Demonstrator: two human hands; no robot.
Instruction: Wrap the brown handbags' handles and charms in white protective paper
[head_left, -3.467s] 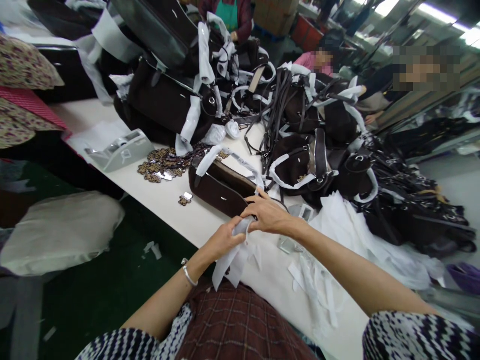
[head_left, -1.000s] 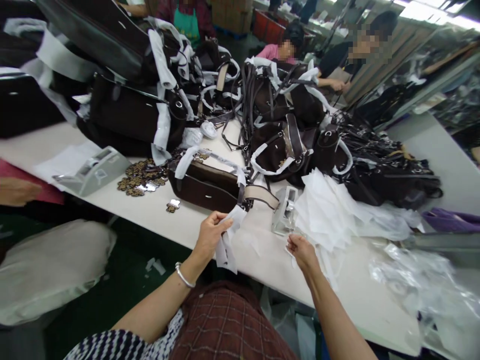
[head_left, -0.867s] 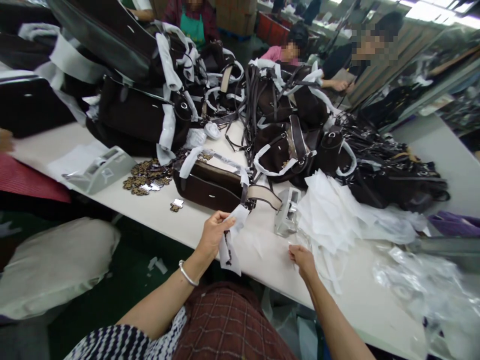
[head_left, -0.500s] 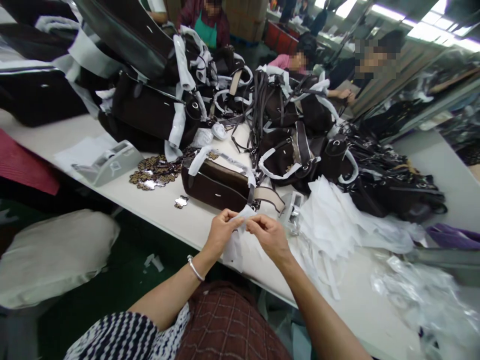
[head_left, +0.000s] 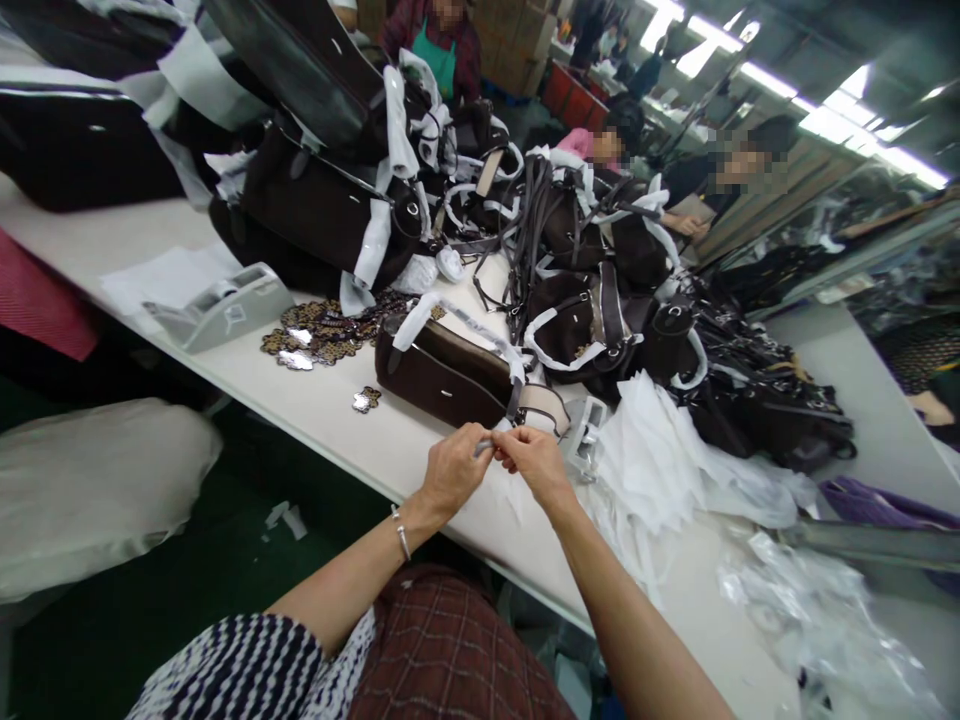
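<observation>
My left hand (head_left: 457,466) and my right hand (head_left: 534,466) meet in front of a dark brown handbag (head_left: 442,385). Both are closed, thumbs and fingers pinching a small gathered piece of white tissue paper (head_left: 484,448) that looks greyish in the shadow. Fingers cover most of it, and I cannot tell what it is wrapped round. White wrapping covers the bag's handles (head_left: 420,318). At the bag's right end hangs a beige strap piece (head_left: 541,402) with dark edging. A flower-shaped metal tag (head_left: 366,400) lies left of the bag.
A pile of similar tags (head_left: 322,330) lies beside a grey tape dispenser (head_left: 229,308). To the right are another tape dispenser (head_left: 589,435), white tissue sheets (head_left: 649,455) and clear plastic (head_left: 825,610). Stacked handbags (head_left: 315,220) fill the back. Co-workers (head_left: 439,50) are across the table (head_left: 330,425).
The tissue paper, hanging as a loose strip between my hands before, is now bunched up and mostly hidden by my fingers. My left hand has turned, its back now uppermost. The view shifted slightly.
</observation>
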